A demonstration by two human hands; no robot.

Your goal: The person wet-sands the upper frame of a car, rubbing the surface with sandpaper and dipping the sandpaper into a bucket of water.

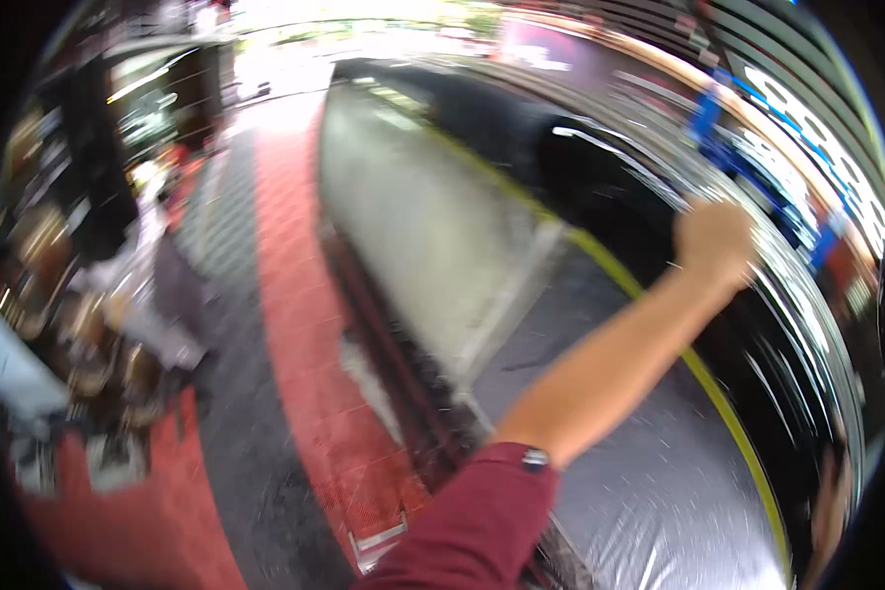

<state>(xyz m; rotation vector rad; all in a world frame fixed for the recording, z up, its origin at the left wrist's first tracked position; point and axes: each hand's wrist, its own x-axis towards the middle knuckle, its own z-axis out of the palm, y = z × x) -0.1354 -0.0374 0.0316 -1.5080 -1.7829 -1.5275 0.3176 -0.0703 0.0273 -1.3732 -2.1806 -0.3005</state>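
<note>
My left arm, in a maroon sleeve, reaches up and to the right. At its end my left hand (716, 241) is curled into a fist, blurred by motion. It is over or against a glossy black surface (610, 162), which looks like part of a vehicle. I cannot make out anything inside the fist. Below the forearm lies a wrinkled grey sheet (649, 462), bordered by yellow tape (733, 418). A pale panel (413, 206) continues beyond a light dividing strip (511, 300). At the right rim is a smeared skin-toned shape (832, 501); my right hand or a reflection, I cannot tell.
Red floor tiles (300, 324) and dark grey tiles (236, 324) run along the left of the vehicle. Farther left is a blurred clutter of brown, dark and pale things (88, 315). Blue items (708, 108) show beyond the black surface at the upper right.
</note>
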